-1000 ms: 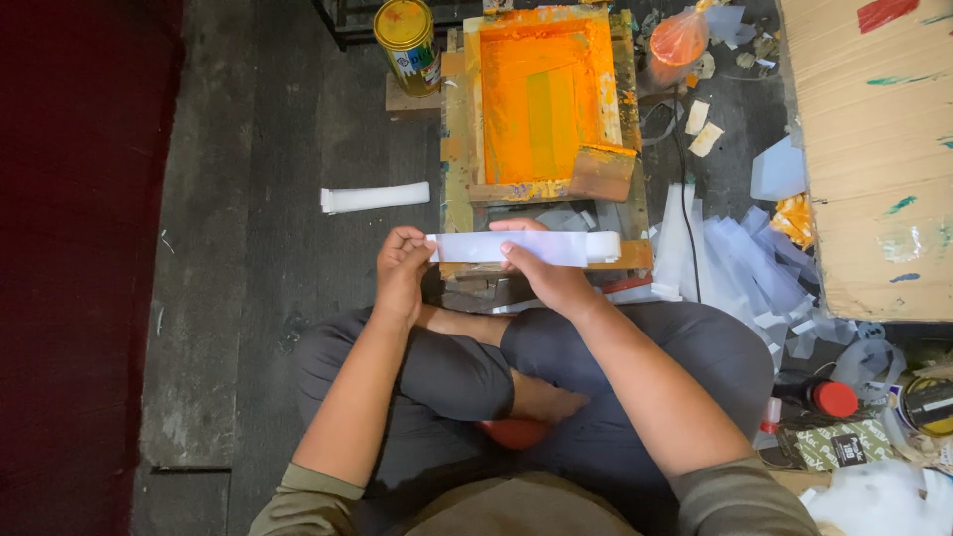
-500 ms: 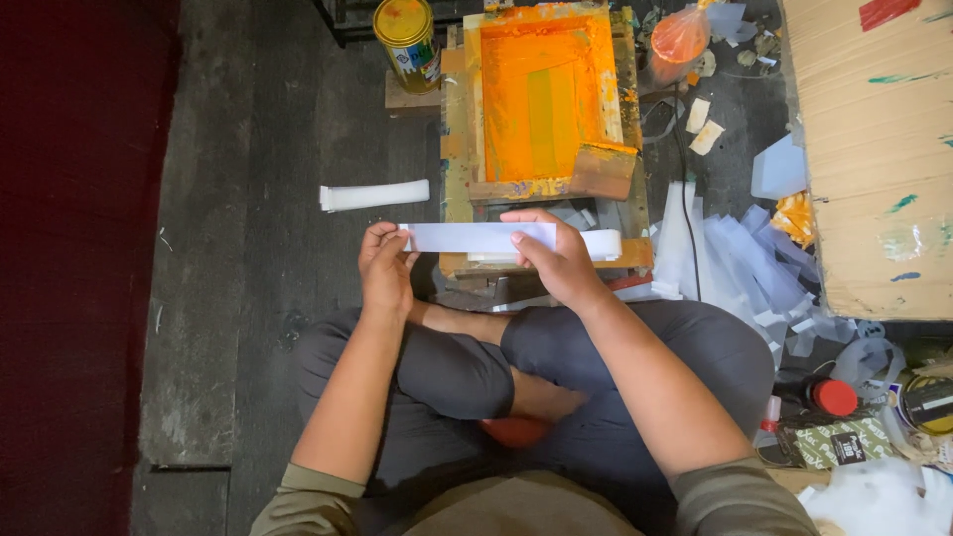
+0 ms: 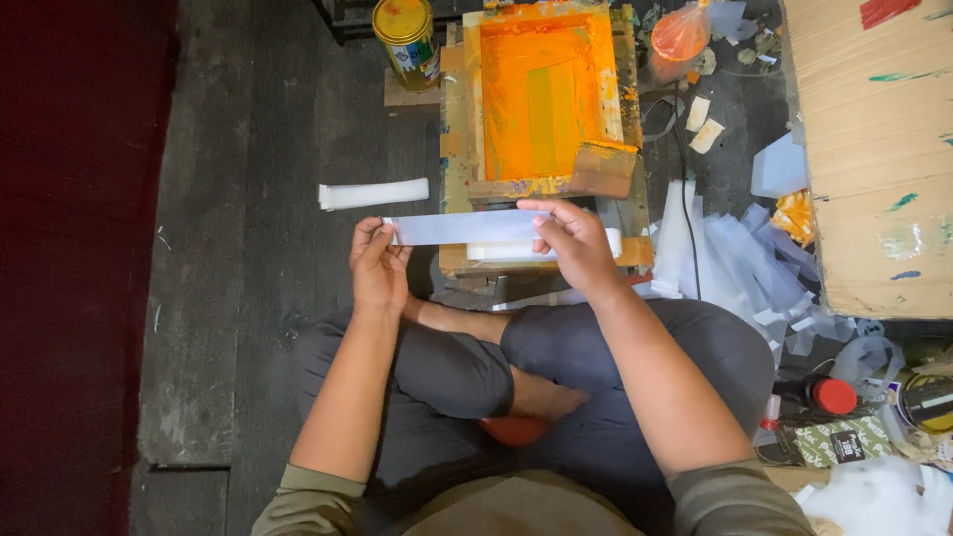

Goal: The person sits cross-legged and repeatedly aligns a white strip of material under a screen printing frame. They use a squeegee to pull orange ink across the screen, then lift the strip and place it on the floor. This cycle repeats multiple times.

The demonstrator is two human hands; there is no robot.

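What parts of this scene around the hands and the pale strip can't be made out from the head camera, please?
- Underside of the pale strip: faces away in the head view.
- Right hand palm: turned away; only its back shows.
- White stack under the strip: mostly covered by strip and hand.
- Cardboard box: cut off by the right edge.
- Yellow can: top cropped.

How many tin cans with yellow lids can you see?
1: a tin can stands on the floor at the top, left of the orange printing frame. Clutter at right could hide others.
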